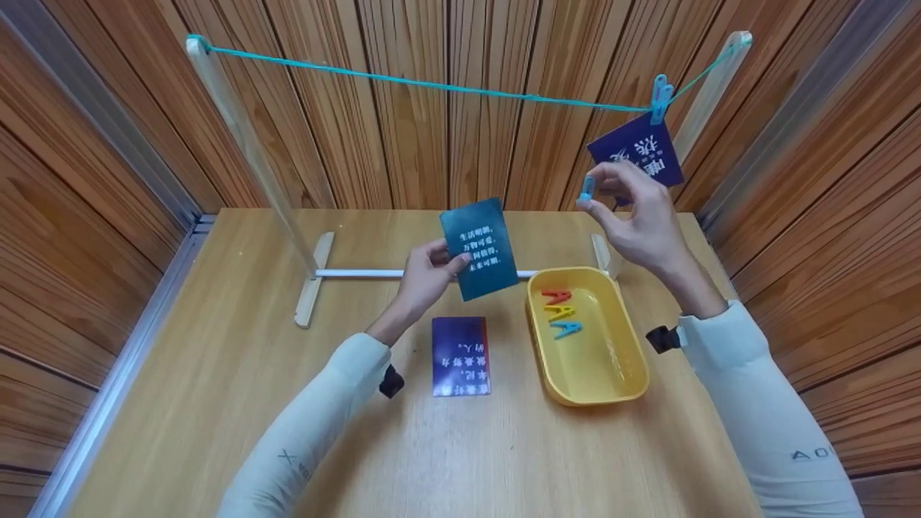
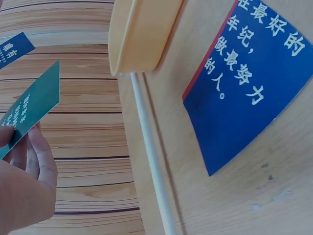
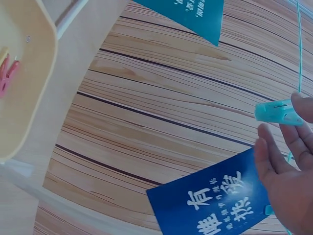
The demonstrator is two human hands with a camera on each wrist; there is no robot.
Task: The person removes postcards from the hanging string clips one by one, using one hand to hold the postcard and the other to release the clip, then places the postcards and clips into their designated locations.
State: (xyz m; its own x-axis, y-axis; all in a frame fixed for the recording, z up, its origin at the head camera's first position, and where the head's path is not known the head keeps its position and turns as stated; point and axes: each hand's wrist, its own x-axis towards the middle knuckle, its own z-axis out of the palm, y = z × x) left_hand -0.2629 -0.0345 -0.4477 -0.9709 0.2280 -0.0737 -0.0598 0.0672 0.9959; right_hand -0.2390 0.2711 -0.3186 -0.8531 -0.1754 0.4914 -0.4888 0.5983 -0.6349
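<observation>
My left hand [image 1: 429,277] pinches a dark green card [image 1: 481,250] with white writing by its left edge, above the table. Between thumb and fingers, my right hand [image 1: 637,212] holds a light blue clothespin [image 1: 587,188]. Just behind the right hand, a dark blue card [image 1: 665,147] hangs from the green string [image 1: 432,85], clipped by another blue clothespin [image 1: 660,99]; the hand covers part of this card. In the right wrist view the held clothespin [image 3: 279,112] is near the string, apart from the hanging card [image 3: 210,200].
A blue card with a red edge [image 1: 460,360] lies on the table. To its right stands a yellow tray [image 1: 633,381] with a red, a yellow and a blue clothespin [image 1: 566,329]. Wooden posts [image 1: 245,144] carry the string, and a white rod [image 1: 360,273] joins their feet.
</observation>
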